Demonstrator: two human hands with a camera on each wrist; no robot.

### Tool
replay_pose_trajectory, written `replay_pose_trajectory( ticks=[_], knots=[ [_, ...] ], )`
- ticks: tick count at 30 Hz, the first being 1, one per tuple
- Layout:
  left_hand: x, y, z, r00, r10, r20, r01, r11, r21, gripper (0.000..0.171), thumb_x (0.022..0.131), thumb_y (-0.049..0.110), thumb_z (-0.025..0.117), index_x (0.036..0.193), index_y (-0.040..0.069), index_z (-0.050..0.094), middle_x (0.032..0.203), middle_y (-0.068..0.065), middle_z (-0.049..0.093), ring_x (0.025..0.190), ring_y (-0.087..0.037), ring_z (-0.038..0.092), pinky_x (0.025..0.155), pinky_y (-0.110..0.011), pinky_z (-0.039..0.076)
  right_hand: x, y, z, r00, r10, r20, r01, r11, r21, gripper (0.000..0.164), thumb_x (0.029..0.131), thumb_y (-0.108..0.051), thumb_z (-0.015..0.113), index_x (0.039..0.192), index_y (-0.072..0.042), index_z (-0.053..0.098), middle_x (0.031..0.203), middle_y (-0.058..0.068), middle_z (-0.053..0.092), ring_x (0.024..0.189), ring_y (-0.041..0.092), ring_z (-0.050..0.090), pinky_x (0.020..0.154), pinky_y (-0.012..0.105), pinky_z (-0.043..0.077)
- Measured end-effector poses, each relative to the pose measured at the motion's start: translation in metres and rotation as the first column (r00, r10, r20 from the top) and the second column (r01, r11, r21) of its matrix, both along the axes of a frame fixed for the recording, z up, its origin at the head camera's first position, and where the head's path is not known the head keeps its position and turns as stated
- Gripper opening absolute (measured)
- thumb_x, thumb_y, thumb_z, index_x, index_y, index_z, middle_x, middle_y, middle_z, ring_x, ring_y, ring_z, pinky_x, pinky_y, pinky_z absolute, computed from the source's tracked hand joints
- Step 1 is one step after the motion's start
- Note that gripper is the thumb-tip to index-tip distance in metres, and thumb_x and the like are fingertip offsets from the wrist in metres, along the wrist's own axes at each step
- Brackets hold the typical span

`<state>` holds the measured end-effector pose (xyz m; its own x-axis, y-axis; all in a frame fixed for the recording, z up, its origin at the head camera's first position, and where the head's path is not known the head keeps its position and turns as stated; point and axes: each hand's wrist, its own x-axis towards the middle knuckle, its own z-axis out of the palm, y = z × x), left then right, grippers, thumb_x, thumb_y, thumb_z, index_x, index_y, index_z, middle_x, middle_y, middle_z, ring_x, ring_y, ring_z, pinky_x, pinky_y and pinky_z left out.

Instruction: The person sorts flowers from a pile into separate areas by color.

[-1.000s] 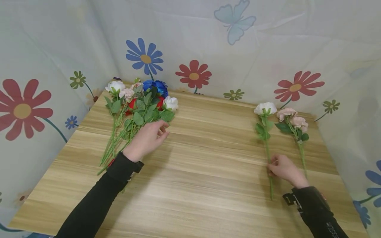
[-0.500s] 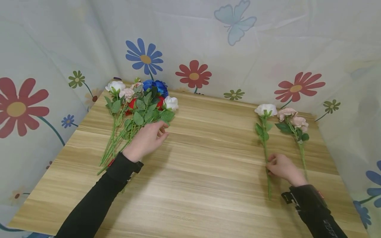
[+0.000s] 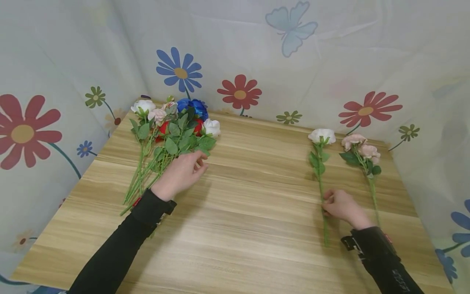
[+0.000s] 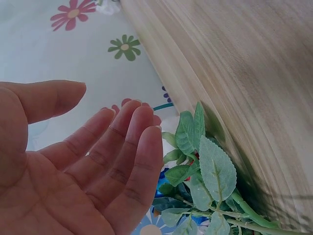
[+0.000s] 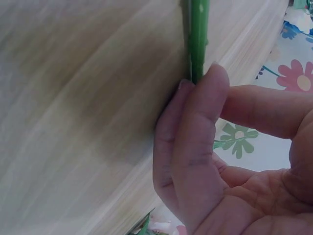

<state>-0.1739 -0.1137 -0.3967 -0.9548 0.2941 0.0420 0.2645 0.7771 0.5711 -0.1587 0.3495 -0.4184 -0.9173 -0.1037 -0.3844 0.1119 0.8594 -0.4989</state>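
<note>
My right hand (image 3: 341, 206) pinches the green stem (image 5: 199, 39) of a white artificial rose (image 3: 322, 136) between thumb and fingers. That rose lies along the right part of the table, bloom toward the back. My left hand (image 3: 181, 171) is relaxed, holding nothing, beside a pile of artificial flowers at the left. Its palm and loosely bent fingers (image 4: 142, 161) show in the left wrist view, next to green leaves (image 4: 215, 169). In the pile are a blue flower (image 3: 192, 108), partly hidden red blooms (image 3: 198, 127), pale pink blooms (image 3: 158, 115) and white roses (image 3: 211, 128).
A pale pink flower stem (image 3: 369, 151) lies just right of the white rose, near the table's right edge. The wooden table (image 3: 249, 228) spans between both hands. A printed floral curtain (image 3: 235, 41) hangs behind it and at both sides.
My right hand has shifted slightly left, sliding the white rose away from the pink flower stem. The left hand stays in place.
</note>
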Motion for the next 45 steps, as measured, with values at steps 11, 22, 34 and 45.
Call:
replay_pose_trajectory(
  ticks=[11,22,34,45],
  knots=[
    [0.001,0.0,-0.002,1.0,-0.003,0.01,0.003,1.0,0.003,0.035,0.101,0.023,0.061,0.13,0.003,0.062,0.107,-0.013,0.074,0.094,-0.026,0.07,0.077,-0.04,0.057,0.0,-0.003,-0.002,1.0,-0.007,0.013,0.007,1.0,-0.016,0.031,0.088,-0.005,0.064,0.109,0.015,0.053,0.086,0.018,0.066,0.064,0.012,0.068,0.06,0.024,0.054],
    [0.004,-0.008,0.002,1.0,0.005,-0.027,-0.005,1.0,0.005,0.033,0.101,0.021,0.061,0.129,0.003,0.062,0.108,-0.014,0.073,0.096,-0.028,0.07,0.079,-0.042,0.057,0.002,-0.003,0.018,0.995,0.042,-0.085,-0.042,0.999,0.009,0.039,0.098,-0.018,0.057,0.12,0.015,0.053,0.09,0.02,0.07,0.074,0.02,0.068,0.064,0.031,0.05],
    [0.01,-0.027,0.001,0.996,0.066,-0.065,-0.066,0.998,0.001,0.03,0.102,0.016,0.057,0.128,0.002,0.064,0.111,-0.017,0.072,0.099,-0.031,0.07,0.083,-0.047,0.057,0.008,-0.071,0.031,0.979,-0.098,-0.181,0.002,0.884,-0.467,0.034,0.103,-0.014,0.055,0.126,0.01,0.05,0.107,0.021,0.066,0.084,0.006,0.067,0.078,0.023,0.059],
    [0.016,-0.058,0.004,0.978,0.156,-0.137,-0.166,0.984,-0.062,0.03,0.101,0.013,0.057,0.125,-0.004,0.063,0.104,-0.021,0.07,0.08,-0.03,0.066,0.067,-0.042,0.051,-0.002,-0.132,0.041,0.986,-0.157,-0.05,0.045,0.549,-0.835,0.015,0.104,-0.014,0.055,0.117,-0.007,0.053,0.098,-0.004,0.066,0.09,0.008,0.065,0.084,0.021,0.057]
  ],
)
